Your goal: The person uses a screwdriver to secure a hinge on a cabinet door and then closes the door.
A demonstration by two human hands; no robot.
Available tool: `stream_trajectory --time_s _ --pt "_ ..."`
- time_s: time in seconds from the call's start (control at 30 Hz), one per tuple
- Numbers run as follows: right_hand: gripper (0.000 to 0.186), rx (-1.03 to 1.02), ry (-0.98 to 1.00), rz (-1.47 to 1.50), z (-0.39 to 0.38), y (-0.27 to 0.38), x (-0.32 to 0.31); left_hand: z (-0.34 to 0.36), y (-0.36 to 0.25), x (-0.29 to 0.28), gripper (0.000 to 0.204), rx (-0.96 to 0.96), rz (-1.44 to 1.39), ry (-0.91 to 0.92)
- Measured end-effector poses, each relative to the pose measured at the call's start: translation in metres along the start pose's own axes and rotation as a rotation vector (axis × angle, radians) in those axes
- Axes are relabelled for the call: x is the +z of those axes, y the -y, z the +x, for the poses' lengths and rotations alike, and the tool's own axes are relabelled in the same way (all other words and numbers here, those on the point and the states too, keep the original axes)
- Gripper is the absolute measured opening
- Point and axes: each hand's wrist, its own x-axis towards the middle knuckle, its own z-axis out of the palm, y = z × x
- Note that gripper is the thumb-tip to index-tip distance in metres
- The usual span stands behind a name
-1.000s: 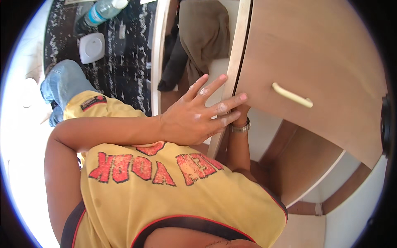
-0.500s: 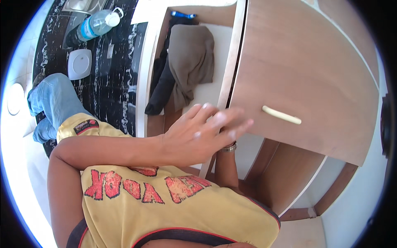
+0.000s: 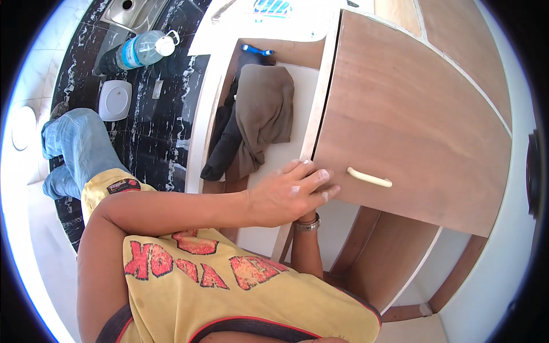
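The left hand point(image 3: 294, 191) lies flat with its fingers stretched and slightly spread, the fingertips pressed against the near edge of the cabinet door point(image 3: 412, 131); it grips nothing, only rests on the wood. The right hand is hidden behind the left forearm and the door's edge, so whether it is open or closed cannot be told; only its wrist shows, wearing a metal wristwatch point(image 3: 309, 224) just below the left hand.

The cabinet door is a smooth brown wood-veneer panel with a pale edge band, standing open to the right of the hands, and it carries a slim, cream, bar-shaped handle point(image 3: 369, 177) just right of the fingertips. Behind the door, a white shelf point(image 3: 303, 103) holds a crumpled brown cloth point(image 3: 264, 117) draped over something dark, probably another garment point(image 3: 224, 146), though the folds make that hard to settle. At the far back of the shelf lies a small blue object point(image 3: 257, 50).

To the left runs a black worktop point(image 3: 166, 131) with white marbled veins. On it lie a clear plastic water bottle point(image 3: 143, 50) with a white cap, a white rounded square lid-like piece point(image 3: 114, 100), and farther off the corner of a steel sink point(image 3: 128, 11). The person wears a yellow T-shirt point(image 3: 229, 286) with red lettering and blue jeans point(image 3: 77, 146).
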Motion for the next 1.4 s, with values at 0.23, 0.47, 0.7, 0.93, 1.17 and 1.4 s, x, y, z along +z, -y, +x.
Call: stream_trajectory --time_s 0.23,0.47,0.7,0.93,1.17,1.4 --pt "0.043 0.051 -0.005 0.008 -0.024 -0.001 -0.007 -0.024 -0.044 -0.003 0.069 -0.115 0.047 0.256" --pt "0.043 0.073 -0.023 0.018 -0.036 0.003 -0.015 -0.023 -0.053 0.004 0.066 -0.098 0.25 0.297" --pt "0.044 0.056 -0.06 0.051 -0.033 0.001 -0.018 0.015 -0.052 0.03 0.06 0.041 0.147 0.199" --pt "0.045 0.054 -0.081 0.079 -0.03 0.003 -0.017 0.045 -0.048 0.037 0.057 0.15 0.154 0.233" --pt "0.045 0.09 -0.092 0.132 -0.035 0.005 -0.006 0.042 -0.049 0.043 0.047 0.102 0.198 0.148" --pt "0.046 0.11 -0.102 0.201 -0.053 -0.001 0.007 0.042 -0.064 0.063 0.042 0.059 0.214 0.128"
